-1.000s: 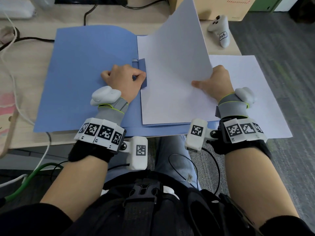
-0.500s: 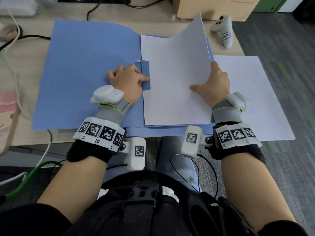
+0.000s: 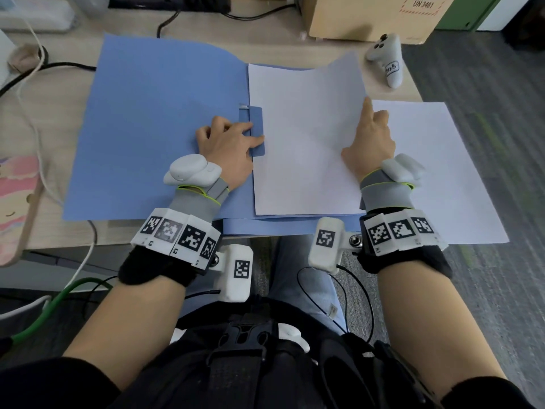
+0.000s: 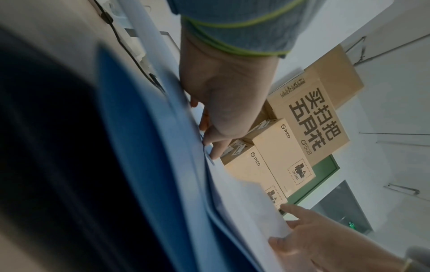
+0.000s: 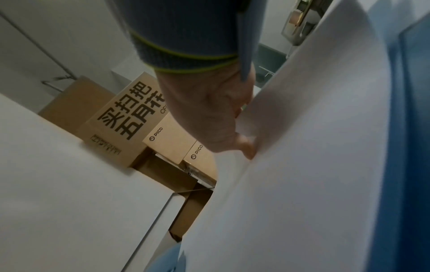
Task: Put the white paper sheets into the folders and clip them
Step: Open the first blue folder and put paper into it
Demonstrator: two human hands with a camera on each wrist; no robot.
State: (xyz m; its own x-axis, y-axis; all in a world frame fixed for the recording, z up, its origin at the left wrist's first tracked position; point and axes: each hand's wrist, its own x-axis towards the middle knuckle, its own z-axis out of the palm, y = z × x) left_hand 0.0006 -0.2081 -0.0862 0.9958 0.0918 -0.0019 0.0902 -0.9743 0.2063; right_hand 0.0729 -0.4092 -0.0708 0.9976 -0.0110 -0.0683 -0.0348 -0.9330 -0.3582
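A blue folder (image 3: 153, 119) lies open on the desk, its blue clip (image 3: 256, 119) at the spine. My left hand (image 3: 233, 143) rests on the left flap and pinches the clip, thumb on top of it; the left wrist view shows the same hand (image 4: 216, 110) at the folder (image 4: 139, 165) edge. A white sheet (image 3: 300, 160) lies on the folder's right half, its far right corner still curled up. My right hand (image 3: 371, 140) holds its right edge, index finger pointing up along it. In the right wrist view the right hand (image 5: 214, 114) grips the sheet (image 5: 302, 165).
More white sheets (image 3: 436, 178) lie right of the folder, overhanging the desk edge. A white controller (image 3: 386, 63) and a cardboard box (image 3: 362, 16) sit at the back right. Cables (image 3: 44, 66) run along the left, near a pink item (image 3: 14, 202).
The sheet's raised right side has come down almost flat onto the folder. My right hand has lowered with it and its index finger has stretched out. The left hand stays on the clip.
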